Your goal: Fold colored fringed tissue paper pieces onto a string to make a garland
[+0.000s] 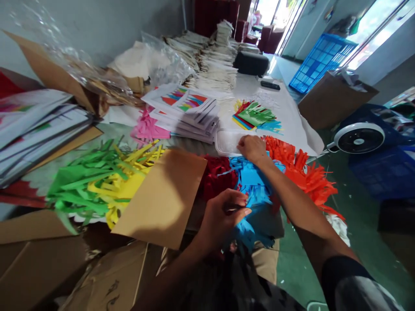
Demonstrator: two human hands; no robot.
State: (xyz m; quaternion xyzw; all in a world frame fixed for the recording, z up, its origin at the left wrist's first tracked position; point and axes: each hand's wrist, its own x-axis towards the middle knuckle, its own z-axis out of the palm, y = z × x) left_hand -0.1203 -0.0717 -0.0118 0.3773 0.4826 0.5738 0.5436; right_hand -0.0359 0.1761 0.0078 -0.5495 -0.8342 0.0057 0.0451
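The left grip [223, 220] is curled nearly closed, pinching the blue fringed paper [254, 185]. The right grip [253, 149] lies open, palm down, on a clear plastic tray [228, 142] just beyond that paper. Red fringed paper [217, 177] sits just left of the blue, orange fringed paper [301, 172] just right. Farther left lie a kraft card [162, 198] and green and yellow fringed paper [100, 185].
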